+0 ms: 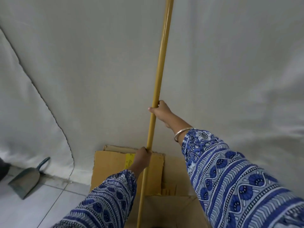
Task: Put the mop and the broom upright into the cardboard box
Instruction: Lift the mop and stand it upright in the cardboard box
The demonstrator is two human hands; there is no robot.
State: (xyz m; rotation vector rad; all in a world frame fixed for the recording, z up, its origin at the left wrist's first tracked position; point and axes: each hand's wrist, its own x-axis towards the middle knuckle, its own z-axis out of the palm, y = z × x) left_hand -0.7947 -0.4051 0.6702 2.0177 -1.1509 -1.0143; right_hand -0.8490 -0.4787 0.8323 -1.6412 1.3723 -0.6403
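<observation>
A long yellow handle (162, 63) stands nearly upright in the middle of the view, its top out of frame and its lower end dropping into the open cardboard box (113, 168) at the bottom. Its head is hidden, so I cannot tell whether it is the mop or the broom. My right hand (160, 112) grips the handle at mid-height. My left hand (141, 159) grips it lower, just above the box's back flap. Both sleeves are blue patterned.
A white cloth (82, 71) hangs behind the box and covers the wall. A grey-green dustpan (27, 178) lies on the white tiled floor (29, 209) at the left, leaning toward the cloth.
</observation>
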